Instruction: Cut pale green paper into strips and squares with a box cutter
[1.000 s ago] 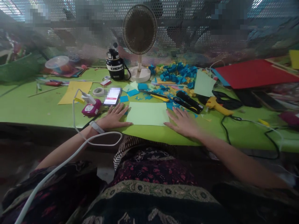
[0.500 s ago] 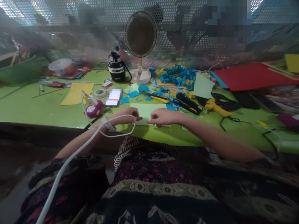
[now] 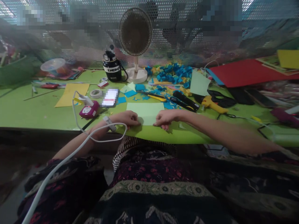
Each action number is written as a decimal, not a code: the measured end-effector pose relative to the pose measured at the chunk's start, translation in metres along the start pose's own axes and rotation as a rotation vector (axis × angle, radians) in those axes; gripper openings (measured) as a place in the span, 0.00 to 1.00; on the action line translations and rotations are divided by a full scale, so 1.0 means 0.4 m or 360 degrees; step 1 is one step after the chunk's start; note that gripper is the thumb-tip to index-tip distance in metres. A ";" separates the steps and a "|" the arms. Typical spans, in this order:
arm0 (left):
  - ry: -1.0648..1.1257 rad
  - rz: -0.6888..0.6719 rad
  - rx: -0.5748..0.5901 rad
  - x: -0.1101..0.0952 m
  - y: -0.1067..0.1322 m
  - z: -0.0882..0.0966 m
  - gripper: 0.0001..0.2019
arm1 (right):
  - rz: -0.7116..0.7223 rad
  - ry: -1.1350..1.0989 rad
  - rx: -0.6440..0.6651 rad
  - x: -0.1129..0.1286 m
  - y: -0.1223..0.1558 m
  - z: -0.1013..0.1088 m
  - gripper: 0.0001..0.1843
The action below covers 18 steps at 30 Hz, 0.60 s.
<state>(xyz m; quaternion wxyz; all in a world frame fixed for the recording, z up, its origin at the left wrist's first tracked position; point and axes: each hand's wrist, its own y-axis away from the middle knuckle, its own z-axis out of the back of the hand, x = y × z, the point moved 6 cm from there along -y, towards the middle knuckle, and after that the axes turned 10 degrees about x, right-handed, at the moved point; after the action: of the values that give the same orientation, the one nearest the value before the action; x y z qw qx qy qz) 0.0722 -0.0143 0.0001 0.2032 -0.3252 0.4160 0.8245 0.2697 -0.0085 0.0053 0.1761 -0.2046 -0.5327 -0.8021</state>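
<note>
Pale green sheet (image 3: 145,111) pinched at near edge by curled left hand (image 3: 130,118), right hand (image 3: 167,117); even hold judged needed.

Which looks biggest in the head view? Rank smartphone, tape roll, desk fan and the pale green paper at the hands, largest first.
1. Desk fan
2. Pale green paper
3. Smartphone
4. Tape roll

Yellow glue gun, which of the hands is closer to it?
Right. The right hand is left of the yellow glue gun, at the right side of the pale green paper; the left hand is farther away, at the paper's left side.
</note>
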 end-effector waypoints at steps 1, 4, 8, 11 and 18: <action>-0.0001 -0.0007 -0.0009 -0.001 0.000 0.000 0.20 | -0.0026 0.0004 -0.0013 -0.026 0.015 0.005 0.32; -0.0025 -0.0013 -0.0022 -0.001 -0.001 0.002 0.21 | -0.0055 0.0048 -0.0063 -0.092 0.051 0.021 0.35; -0.0104 -0.0017 -0.0169 0.003 -0.003 0.032 0.22 | -0.0028 0.0050 -0.0179 -0.116 0.057 0.044 0.33; -0.0188 0.0014 -0.0283 0.005 -0.001 0.064 0.21 | 0.0032 0.0026 -0.0277 -0.093 0.044 0.066 0.31; -0.0256 -0.0050 -0.0154 -0.066 -0.052 0.060 0.22 | 0.0049 0.0011 -0.0287 -0.071 0.041 0.076 0.31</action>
<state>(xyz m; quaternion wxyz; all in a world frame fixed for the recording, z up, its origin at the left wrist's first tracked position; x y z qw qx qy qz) 0.0948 0.0156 0.0179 0.2329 -0.2738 0.3528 0.8639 0.3064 0.0154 0.0143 0.1710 -0.2251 -0.4544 -0.8448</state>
